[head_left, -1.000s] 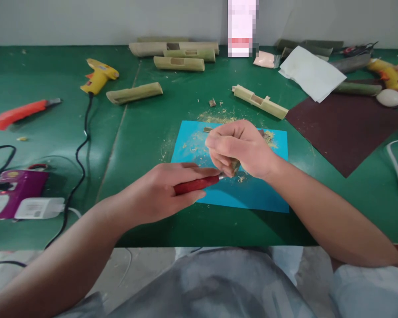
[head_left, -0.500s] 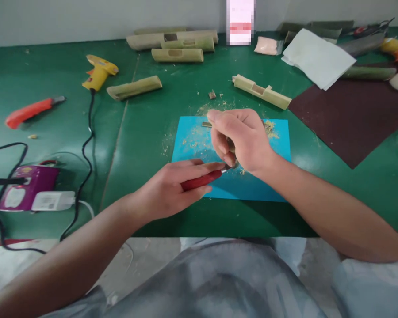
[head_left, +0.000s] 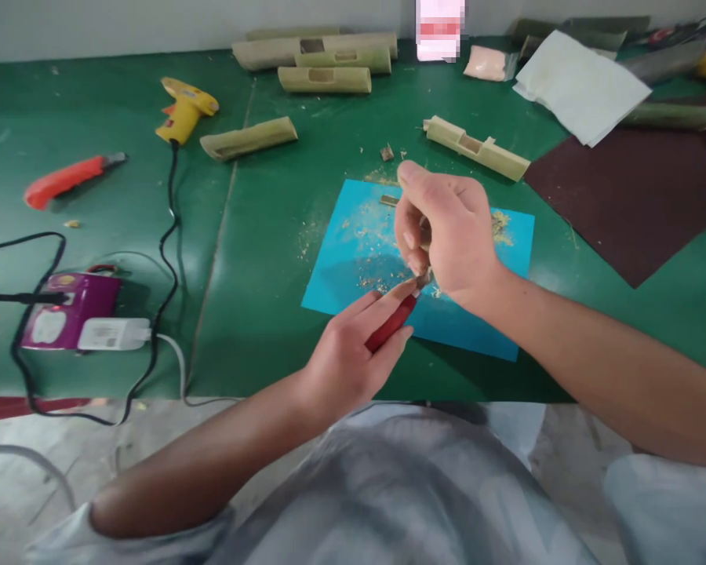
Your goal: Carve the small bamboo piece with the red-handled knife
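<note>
My left hand (head_left: 347, 353) is closed around the red handle of a carving tool (head_left: 391, 323), its forefinger stretched along toward the metal end. That metal end meets the fingertips of my right hand (head_left: 450, 227). The right fingers are curled in with the thumb on top; a small brownish piece shows dimly between them, too hidden to name. Both hands are over a blue sheet (head_left: 329, 278) strewn with pale shavings (head_left: 382, 278). Partly behind the right hand, a small bamboo strip (head_left: 388, 201) lies on the sheet.
Cut bamboo tubes (head_left: 323, 80) lie along the back, another notched tube (head_left: 476, 149) to the right. A yellow glue gun (head_left: 187, 106), orange-red utility knife (head_left: 74, 180) and purple power box (head_left: 74, 310) with cables are left. White paper (head_left: 582, 86) and dark brown cloth (head_left: 624, 204) lie right.
The blue sheet has turned clockwise. My left hand has swung so that the tool points more steeply up and away. The right hand stays curled, and the whole view has shifted slightly.
</note>
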The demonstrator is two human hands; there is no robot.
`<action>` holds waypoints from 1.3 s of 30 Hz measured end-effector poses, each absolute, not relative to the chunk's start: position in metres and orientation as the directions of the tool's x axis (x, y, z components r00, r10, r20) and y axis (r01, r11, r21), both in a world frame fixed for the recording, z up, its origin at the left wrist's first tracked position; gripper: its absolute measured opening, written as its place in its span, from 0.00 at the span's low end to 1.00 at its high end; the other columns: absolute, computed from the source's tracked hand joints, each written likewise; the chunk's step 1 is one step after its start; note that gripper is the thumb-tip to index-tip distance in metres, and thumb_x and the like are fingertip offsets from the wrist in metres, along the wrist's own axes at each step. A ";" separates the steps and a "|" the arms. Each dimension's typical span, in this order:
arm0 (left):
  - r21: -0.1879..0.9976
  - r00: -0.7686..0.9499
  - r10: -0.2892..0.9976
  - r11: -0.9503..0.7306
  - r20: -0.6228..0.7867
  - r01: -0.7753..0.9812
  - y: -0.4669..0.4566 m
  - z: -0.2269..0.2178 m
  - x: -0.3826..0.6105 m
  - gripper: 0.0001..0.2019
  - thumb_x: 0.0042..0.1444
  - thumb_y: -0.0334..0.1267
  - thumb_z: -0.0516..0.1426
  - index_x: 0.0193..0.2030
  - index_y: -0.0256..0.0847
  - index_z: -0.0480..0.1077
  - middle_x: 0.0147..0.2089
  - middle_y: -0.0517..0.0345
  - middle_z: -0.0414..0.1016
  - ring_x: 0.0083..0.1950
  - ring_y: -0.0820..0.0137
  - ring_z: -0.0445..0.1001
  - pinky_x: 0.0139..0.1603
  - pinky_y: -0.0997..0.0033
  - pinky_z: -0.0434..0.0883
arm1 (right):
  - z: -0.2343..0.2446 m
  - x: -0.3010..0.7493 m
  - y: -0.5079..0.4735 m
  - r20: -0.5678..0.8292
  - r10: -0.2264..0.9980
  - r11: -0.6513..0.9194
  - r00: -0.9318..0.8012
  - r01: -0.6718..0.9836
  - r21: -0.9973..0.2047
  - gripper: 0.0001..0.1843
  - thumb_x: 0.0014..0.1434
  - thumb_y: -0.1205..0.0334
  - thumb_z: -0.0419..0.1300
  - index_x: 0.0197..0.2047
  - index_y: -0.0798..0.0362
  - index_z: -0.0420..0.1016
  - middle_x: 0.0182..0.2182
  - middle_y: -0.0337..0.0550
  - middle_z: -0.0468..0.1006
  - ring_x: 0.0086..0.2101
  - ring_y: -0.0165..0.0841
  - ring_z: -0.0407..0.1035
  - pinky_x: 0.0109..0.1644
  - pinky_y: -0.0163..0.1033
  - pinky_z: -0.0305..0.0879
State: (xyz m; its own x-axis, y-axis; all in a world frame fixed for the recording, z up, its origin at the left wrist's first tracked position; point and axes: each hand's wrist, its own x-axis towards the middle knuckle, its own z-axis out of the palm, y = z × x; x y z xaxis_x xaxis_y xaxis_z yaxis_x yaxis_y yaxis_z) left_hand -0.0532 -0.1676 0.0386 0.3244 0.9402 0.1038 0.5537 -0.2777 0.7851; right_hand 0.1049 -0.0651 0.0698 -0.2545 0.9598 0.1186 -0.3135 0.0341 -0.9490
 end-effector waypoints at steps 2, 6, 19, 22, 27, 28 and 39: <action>0.810 0.276 0.953 -0.260 0.127 0.525 -0.175 0.034 -0.045 0.25 0.73 0.36 0.60 0.75 0.42 0.74 0.47 0.50 0.85 0.46 0.65 0.82 0.52 0.62 0.84 | 0.069 0.105 -0.066 0.122 0.966 0.049 -0.230 -0.297 -0.954 0.41 0.73 0.31 0.61 0.14 0.45 0.61 0.11 0.36 0.59 0.17 0.30 0.53 0.24 0.43 0.53; 0.886 0.209 0.975 -0.161 0.075 0.436 -0.180 0.028 -0.038 0.25 0.73 0.38 0.61 0.75 0.43 0.75 0.60 0.46 0.86 0.59 0.59 0.85 0.67 0.54 0.83 | 0.065 0.106 -0.065 0.115 0.968 0.057 -0.222 -0.252 -0.966 0.40 0.76 0.31 0.54 0.16 0.44 0.61 0.12 0.39 0.58 0.19 0.33 0.52 0.26 0.44 0.56; 0.960 0.242 0.943 0.176 -0.227 0.217 -0.162 0.022 -0.056 0.31 0.68 0.45 0.64 0.76 0.43 0.73 0.51 0.51 0.91 0.48 0.59 0.90 0.52 0.57 0.89 | 0.057 0.110 -0.057 0.120 0.938 0.022 -0.326 -0.290 -0.957 0.37 0.71 0.29 0.59 0.20 0.45 0.62 0.14 0.35 0.57 0.19 0.30 0.50 0.24 0.41 0.52; 0.963 0.241 0.941 0.196 -0.238 0.188 -0.158 0.024 -0.057 0.31 0.67 0.45 0.65 0.75 0.44 0.75 0.45 0.53 0.91 0.45 0.60 0.89 0.46 0.61 0.88 | 0.058 0.110 -0.057 0.103 0.940 0.007 -0.327 -0.282 -0.959 0.37 0.70 0.27 0.59 0.20 0.45 0.61 0.14 0.35 0.57 0.20 0.31 0.51 0.25 0.41 0.52; 0.948 0.286 0.936 0.119 -0.207 0.295 -0.144 0.039 -0.067 0.27 0.63 0.44 0.69 0.68 0.45 0.81 0.62 0.52 0.88 0.64 0.54 0.85 0.68 0.53 0.83 | 0.060 0.111 -0.057 0.089 0.943 0.005 -0.321 -0.255 -0.967 0.38 0.70 0.25 0.55 0.20 0.44 0.62 0.15 0.38 0.58 0.21 0.34 0.51 0.26 0.41 0.51; 0.941 0.303 0.931 0.103 -0.205 0.321 -0.142 0.043 -0.069 0.27 0.63 0.44 0.69 0.68 0.45 0.81 0.65 0.52 0.87 0.66 0.53 0.85 0.71 0.51 0.82 | 0.060 0.111 -0.057 0.085 0.943 0.003 -0.323 -0.246 -0.969 0.38 0.70 0.24 0.55 0.20 0.44 0.62 0.15 0.38 0.58 0.21 0.34 0.52 0.26 0.41 0.51; 0.849 0.368 0.912 -0.041 -0.184 0.526 -0.142 0.066 -0.078 0.29 0.65 0.44 0.64 0.73 0.44 0.77 0.69 0.52 0.84 0.67 0.52 0.84 0.76 0.50 0.77 | 0.062 0.117 -0.056 0.107 0.926 0.011 -0.362 -0.257 -0.966 0.41 0.67 0.18 0.56 0.20 0.45 0.65 0.15 0.36 0.60 0.18 0.32 0.55 0.23 0.41 0.55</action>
State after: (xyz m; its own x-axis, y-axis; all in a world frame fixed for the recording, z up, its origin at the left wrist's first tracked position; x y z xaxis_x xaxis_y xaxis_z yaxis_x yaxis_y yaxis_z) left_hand -0.0781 -0.1421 0.0657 0.3678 0.9115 -0.1839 0.5264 -0.0410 0.8493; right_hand 0.1167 -0.0563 0.0620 -0.3623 0.9259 0.1068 -0.2567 0.0111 -0.9664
